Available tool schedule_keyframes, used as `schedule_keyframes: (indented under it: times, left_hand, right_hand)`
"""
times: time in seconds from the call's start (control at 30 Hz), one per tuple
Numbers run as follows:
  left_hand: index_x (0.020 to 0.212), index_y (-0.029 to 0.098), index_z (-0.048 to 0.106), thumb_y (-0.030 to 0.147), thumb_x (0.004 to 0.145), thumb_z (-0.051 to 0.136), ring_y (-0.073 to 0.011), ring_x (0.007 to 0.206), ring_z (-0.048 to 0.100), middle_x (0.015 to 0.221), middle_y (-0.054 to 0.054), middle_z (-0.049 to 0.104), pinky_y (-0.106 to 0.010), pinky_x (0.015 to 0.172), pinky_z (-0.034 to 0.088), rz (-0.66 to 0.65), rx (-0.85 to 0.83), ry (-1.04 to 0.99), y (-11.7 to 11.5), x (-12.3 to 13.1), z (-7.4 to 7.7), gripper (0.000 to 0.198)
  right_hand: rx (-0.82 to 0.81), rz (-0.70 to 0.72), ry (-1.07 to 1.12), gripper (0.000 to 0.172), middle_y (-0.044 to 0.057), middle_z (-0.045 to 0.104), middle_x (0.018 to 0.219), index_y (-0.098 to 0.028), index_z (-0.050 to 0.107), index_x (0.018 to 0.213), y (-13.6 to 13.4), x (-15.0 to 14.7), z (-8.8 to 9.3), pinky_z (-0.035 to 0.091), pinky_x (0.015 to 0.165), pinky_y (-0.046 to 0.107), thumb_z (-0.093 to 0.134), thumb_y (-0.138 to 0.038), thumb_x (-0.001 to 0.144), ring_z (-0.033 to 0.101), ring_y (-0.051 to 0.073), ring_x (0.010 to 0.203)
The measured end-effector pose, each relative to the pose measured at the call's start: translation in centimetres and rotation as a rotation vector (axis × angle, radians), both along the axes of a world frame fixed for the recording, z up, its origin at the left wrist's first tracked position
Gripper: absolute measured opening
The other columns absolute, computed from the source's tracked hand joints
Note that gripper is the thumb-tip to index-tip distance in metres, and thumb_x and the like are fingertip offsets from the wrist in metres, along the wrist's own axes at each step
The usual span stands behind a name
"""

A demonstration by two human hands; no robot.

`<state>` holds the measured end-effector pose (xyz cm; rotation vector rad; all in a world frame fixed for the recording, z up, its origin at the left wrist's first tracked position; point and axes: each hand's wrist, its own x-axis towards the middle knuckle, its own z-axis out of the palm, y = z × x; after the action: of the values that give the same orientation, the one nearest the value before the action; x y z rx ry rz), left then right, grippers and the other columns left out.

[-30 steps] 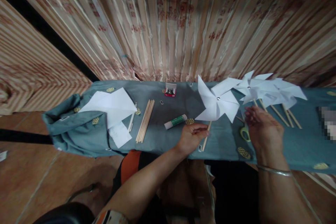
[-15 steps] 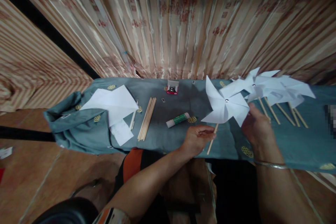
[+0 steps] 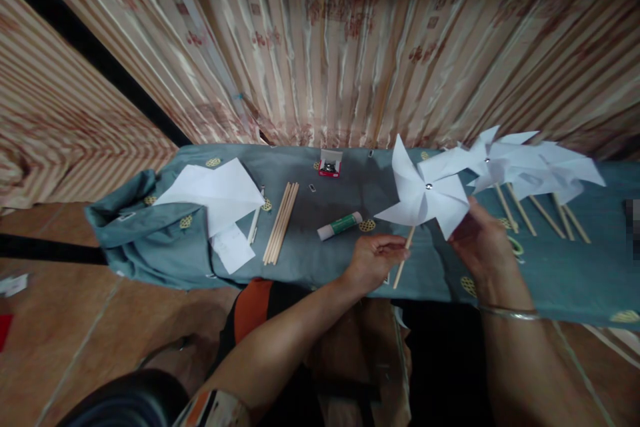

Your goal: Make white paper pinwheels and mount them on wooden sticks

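Observation:
A white paper pinwheel (image 3: 425, 197) with a shiny pin at its centre stands tilted above the cloth. My left hand (image 3: 377, 260) is closed around its wooden stick (image 3: 399, 275), below the blades. At the right-hand blades, my right hand (image 3: 483, 247) is half open with fingers curved. Its fingertips are partly hidden behind the paper, and whether they touch it is hard to see. Just beyond this hand lie several more pinwheels (image 3: 545, 167), overlapping, with sticks pointing toward me.
On the table cloth (image 3: 320, 267) lie a glue stick (image 3: 340, 225), several wooden sticks (image 3: 281, 223), a white pen (image 3: 255, 220) and white paper sheets (image 3: 220, 190). A small red box (image 3: 330, 164) of shiny metal pieces sits at the back. A patterned curtain (image 3: 340, 47) hangs behind the table.
The held pinwheel's blades have turned slightly clockwise. My right hand has shifted a little left along with them, while my left hand keeps its hold on the stick.

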<state>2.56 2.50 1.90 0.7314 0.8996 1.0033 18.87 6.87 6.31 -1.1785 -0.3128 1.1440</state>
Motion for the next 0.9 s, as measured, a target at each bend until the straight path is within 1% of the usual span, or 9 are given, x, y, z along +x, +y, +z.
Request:
schedule_keyframes:
  times: [0.1, 0.17, 0.3, 0.43, 0.53, 0.7, 0.8, 0.9]
  left_hand:
    - [0.075, 0.015, 0.076, 0.039, 0.048, 0.087, -0.0146, 0.066, 0.06, 0.071, -0.004, 0.071, -0.028, 0.069, 0.048, 0.008, 0.009, -0.021, 0.1, 0.0, 0.1, 0.038]
    - [0.073, 0.015, 0.076, 0.039, 0.048, 0.087, -0.0138, 0.065, 0.06, 0.07, -0.004, 0.07, -0.027, 0.069, 0.048, 0.013, 0.009, -0.035, 0.1, 0.0, 0.2, 0.037]
    - [0.072, 0.015, 0.075, 0.04, 0.047, 0.087, -0.0131, 0.063, 0.059, 0.068, -0.003, 0.07, -0.027, 0.067, 0.048, 0.026, -0.002, -0.031, 0.2, 0.0, 0.4, 0.037]
    - [0.074, 0.015, 0.076, 0.039, 0.048, 0.087, -0.013, 0.063, 0.059, 0.068, -0.003, 0.069, -0.026, 0.066, 0.048, 0.023, -0.007, -0.01, 0.2, -0.1, 0.5, 0.038]
    - [0.076, 0.015, 0.076, 0.037, 0.052, 0.086, -0.0139, 0.064, 0.061, 0.07, -0.003, 0.07, -0.026, 0.065, 0.049, 0.014, 0.001, 0.016, 0.3, -0.1, 0.4, 0.034]
    - [0.078, 0.016, 0.077, 0.029, 0.058, 0.083, -0.0141, 0.065, 0.062, 0.07, -0.003, 0.07, -0.026, 0.067, 0.05, 0.008, 0.001, 0.038, 0.4, -0.3, 0.3, 0.025]
    - [0.078, 0.015, 0.077, 0.029, 0.056, 0.084, -0.0148, 0.066, 0.063, 0.07, -0.003, 0.071, -0.027, 0.068, 0.051, 0.012, 0.002, 0.046, 0.4, -0.4, 0.5, 0.026]
    - [0.077, 0.016, 0.077, 0.028, 0.055, 0.084, -0.0148, 0.065, 0.064, 0.07, -0.003, 0.072, -0.026, 0.068, 0.051, 0.015, -0.004, 0.037, 0.4, -0.6, 0.7, 0.026]
  right_hand:
    - [-0.02, 0.014, -0.02, 0.013, -0.001, 0.067, 0.058, -0.012, 0.068, 0.07, -0.1, 0.0, -0.1, 0.039, 0.036, 0.017, 0.064, -0.019, 0.081, 0.058, 0.009, 0.045]
    - [-0.03, 0.022, -0.027, 0.015, -0.002, 0.064, 0.054, -0.013, 0.066, 0.067, -0.2, 0.0, -0.1, 0.037, 0.033, 0.017, 0.065, -0.02, 0.08, 0.056, 0.009, 0.04]
    - [-0.01, 0.05, -0.022, 0.014, -0.002, 0.065, 0.054, -0.013, 0.065, 0.065, -0.4, -0.1, -0.2, 0.039, 0.034, 0.018, 0.069, -0.022, 0.076, 0.056, 0.009, 0.041]
    - [0.007, 0.087, -0.023, 0.017, -0.002, 0.066, 0.056, -0.014, 0.066, 0.066, -0.4, 0.0, -0.6, 0.041, 0.036, 0.017, 0.077, -0.027, 0.068, 0.057, 0.009, 0.044]
    - [0.022, 0.101, -0.015, 0.02, -0.003, 0.066, 0.057, -0.014, 0.067, 0.067, -0.4, -0.1, -0.8, 0.042, 0.038, 0.017, 0.081, -0.028, 0.063, 0.057, 0.008, 0.044]
    - [0.045, 0.128, -0.001, 0.017, -0.001, 0.069, 0.058, -0.014, 0.069, 0.069, -0.6, -0.5, -0.7, 0.046, 0.042, 0.018, 0.081, -0.024, 0.062, 0.06, 0.01, 0.047]
    - [0.066, 0.162, -0.001, 0.015, -0.002, 0.068, 0.056, -0.016, 0.069, 0.065, -0.7, -0.7, -0.9, 0.044, 0.039, 0.017, 0.081, -0.024, 0.062, 0.059, 0.009, 0.045]
    - [0.059, 0.163, 0.0, 0.014, -0.002, 0.069, 0.058, -0.017, 0.069, 0.066, -0.6, -0.5, -1.3, 0.045, 0.04, 0.017, 0.08, -0.026, 0.066, 0.059, 0.009, 0.046]
